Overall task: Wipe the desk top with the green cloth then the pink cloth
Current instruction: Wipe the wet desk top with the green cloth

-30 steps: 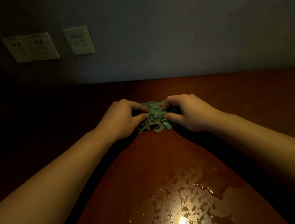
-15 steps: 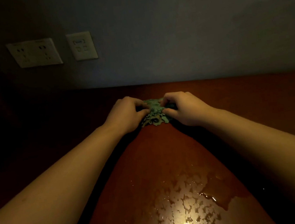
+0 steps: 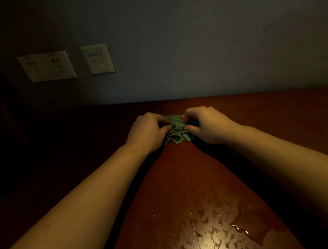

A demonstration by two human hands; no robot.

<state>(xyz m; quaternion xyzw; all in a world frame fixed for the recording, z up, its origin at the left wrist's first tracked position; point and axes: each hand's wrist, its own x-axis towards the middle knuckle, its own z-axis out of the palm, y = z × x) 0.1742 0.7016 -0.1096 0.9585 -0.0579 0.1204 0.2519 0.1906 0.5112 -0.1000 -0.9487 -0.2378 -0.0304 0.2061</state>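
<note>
Green cloth [image 3: 177, 130] is pinched from both sides: my left hand [image 3: 145, 133] and right hand [image 3: 208, 126] curl fingers and thumbs into it. It sits crumpled on the red-brown surface [image 3: 185, 173] near the wall, with no clear long axis. Wet patches [image 3: 212, 231] glisten nearer me.

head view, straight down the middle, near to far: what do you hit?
Wet patch → dry desk top → green cloth, gripped between left hand and right hand → wall.
</note>
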